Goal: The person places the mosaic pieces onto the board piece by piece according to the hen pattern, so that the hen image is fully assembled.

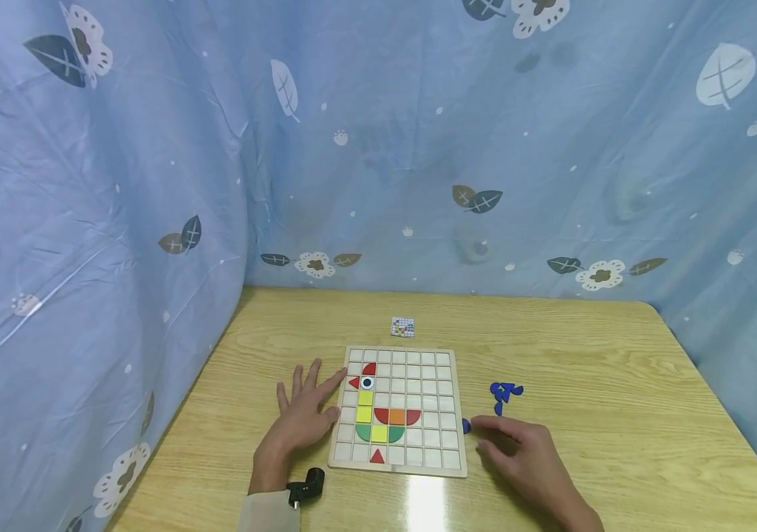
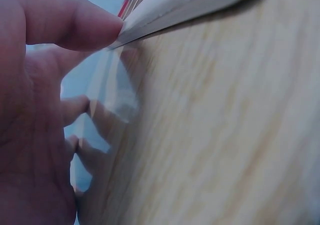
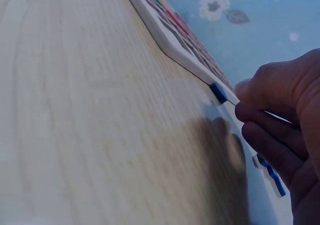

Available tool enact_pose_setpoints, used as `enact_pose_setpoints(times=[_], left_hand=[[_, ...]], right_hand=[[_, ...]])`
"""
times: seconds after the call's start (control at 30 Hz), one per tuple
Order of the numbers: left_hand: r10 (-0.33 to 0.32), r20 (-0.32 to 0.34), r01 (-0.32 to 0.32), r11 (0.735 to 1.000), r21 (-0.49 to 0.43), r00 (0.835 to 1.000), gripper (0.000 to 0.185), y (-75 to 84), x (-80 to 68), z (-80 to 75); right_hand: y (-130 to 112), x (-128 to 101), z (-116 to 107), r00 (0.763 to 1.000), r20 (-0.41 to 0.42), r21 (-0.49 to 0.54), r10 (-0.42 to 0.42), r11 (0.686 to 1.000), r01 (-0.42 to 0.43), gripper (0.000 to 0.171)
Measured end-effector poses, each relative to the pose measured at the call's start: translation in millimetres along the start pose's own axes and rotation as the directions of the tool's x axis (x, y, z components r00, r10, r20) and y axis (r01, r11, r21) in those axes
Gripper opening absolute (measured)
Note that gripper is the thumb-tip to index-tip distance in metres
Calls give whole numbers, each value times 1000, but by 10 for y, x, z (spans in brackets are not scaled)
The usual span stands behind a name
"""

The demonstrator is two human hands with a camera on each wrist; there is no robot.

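Against the puzzle board's (image 1: 456,414) right edge, a blue piece (image 1: 466,425) lies just beyond the right hand's (image 1: 518,451) loosely extended, empty fingertips.

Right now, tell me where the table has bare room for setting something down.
Bare wood lies behind the small pattern card toward the curtain, and right of the loose blue pieces to the table edge. It is crowded beside the puzzle board: left hand one side, right hand the other.
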State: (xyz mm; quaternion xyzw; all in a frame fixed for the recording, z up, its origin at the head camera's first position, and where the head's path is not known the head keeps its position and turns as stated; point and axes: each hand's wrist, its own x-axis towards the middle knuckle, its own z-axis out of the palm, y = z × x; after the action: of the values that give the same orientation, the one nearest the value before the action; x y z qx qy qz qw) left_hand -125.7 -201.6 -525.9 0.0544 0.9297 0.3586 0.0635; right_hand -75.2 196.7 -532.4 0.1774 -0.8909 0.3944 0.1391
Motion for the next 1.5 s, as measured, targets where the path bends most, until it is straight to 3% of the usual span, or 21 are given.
enact_pose_setpoints(times=[0.13, 0.37, 0.57, 0.83, 1.17, 1.5], left_hand=[[13, -19, -14, 1000, -4, 1000, 70, -53, 23, 32], [19, -13, -19, 999, -31, 1000, 69, 35, -23, -20], [22, -13, -23, 1000, -21, 1000, 68, 101, -39, -50], [-1, 14, 1, 1000, -5, 1000, 69, 99, -40, -50], [-8, 9, 8, 1000, 5, 1000, 69, 110, -51, -37], [-7, 0, 7, 1000, 14, 1000, 68, 107, -48, -40]], right_hand=[[13, 62, 13, 999, 3, -2, -35, 999, 35, 41], [-5, 122, 38, 997, 51, 21, -61, 998, 60, 38], [-36, 11, -31, 996, 6, -3, -93, 996, 93, 39], [-4, -28, -92, 999, 5, 16, -36, 999, 36, 41], [43, 86, -60, 991, 111, -25, -80, 996, 83, 41], [66, -63, -138, 993, 61, -19, -101, 995, 102, 39]])
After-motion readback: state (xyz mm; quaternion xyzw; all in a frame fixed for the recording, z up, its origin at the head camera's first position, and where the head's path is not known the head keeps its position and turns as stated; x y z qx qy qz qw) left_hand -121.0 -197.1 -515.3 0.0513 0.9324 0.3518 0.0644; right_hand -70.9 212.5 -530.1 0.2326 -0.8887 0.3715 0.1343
